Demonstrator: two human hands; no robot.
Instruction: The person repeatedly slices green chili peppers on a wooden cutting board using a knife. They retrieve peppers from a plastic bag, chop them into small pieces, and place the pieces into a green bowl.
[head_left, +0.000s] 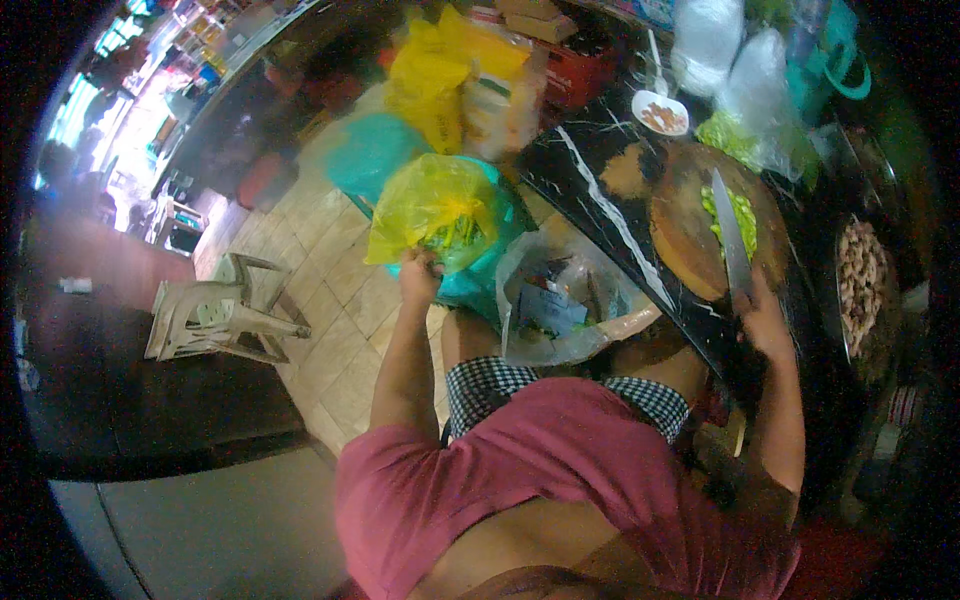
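Observation:
My right hand (763, 319) grips a kitchen knife (731, 232) by its handle. Its broad blade lies over chopped green vegetable (742, 214) on a round wooden chopping board (686, 259). My left hand (421, 274) is at the near edge of a yellow plastic bag (397, 217), its fingers closed on the edge. Green vegetables (459, 231) show at the bag's mouth. Beneath the bag is a turquoise plastic container (491, 289), mostly covered. Between my knees and the counter a clear plastic bag (517, 330) hangs open, with a printed wrapper (551, 309) and scraps inside.
The black marble counter (600, 161) bears a white dish (637, 105) of brown bits, leafy greens (720, 135) and filled plastic bags (709, 45). A tray of brown pieces (861, 285) stands far right. A plastic stool (225, 319) lies to the left on the tiled floor (322, 300).

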